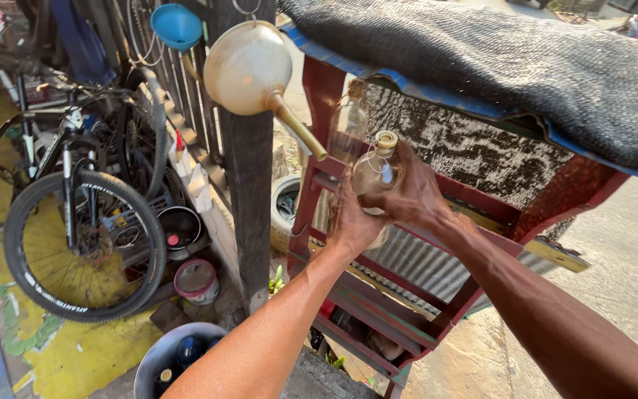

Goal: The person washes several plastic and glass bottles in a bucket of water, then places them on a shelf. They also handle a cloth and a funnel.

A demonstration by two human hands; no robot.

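So both hands are on a clear glass bottle [373,176] held up in front of the red wooden rack [378,295], at its upper shelf: the right hand [411,193] is wrapped around the bottle's side near the neck, and the left hand [351,222] cups it from below with curled fingers. A cream funnel [249,68] hangs on the dark post [249,185] just left of them, and a bicycle [83,214] leans further left.

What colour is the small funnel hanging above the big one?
The small funnel is blue; the big funnel is cream. Head view.
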